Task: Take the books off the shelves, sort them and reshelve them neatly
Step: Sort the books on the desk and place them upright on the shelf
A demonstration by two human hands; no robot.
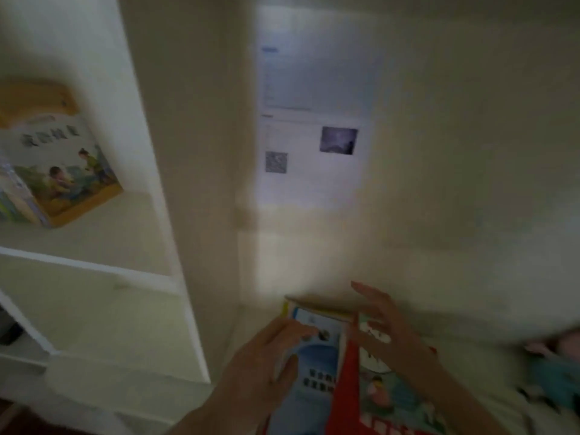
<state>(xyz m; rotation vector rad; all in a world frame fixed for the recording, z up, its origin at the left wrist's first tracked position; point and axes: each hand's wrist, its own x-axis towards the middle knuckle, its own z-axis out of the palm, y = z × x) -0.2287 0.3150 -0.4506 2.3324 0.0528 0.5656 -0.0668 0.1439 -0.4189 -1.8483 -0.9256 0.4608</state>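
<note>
A blue book [315, 364] is gripped at its edge by the left hand [260, 362]. The right hand [395, 337] is held open, fingers spread, seemingly touching a red book [345, 390].

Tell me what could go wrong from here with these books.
The right hand is spread open over the red book, gripping nothing, so that book could slide away. The left hand lies on the blue book; blur hides any firm grip. On the shelf, the yellow book leans tilted and might topple.
</note>
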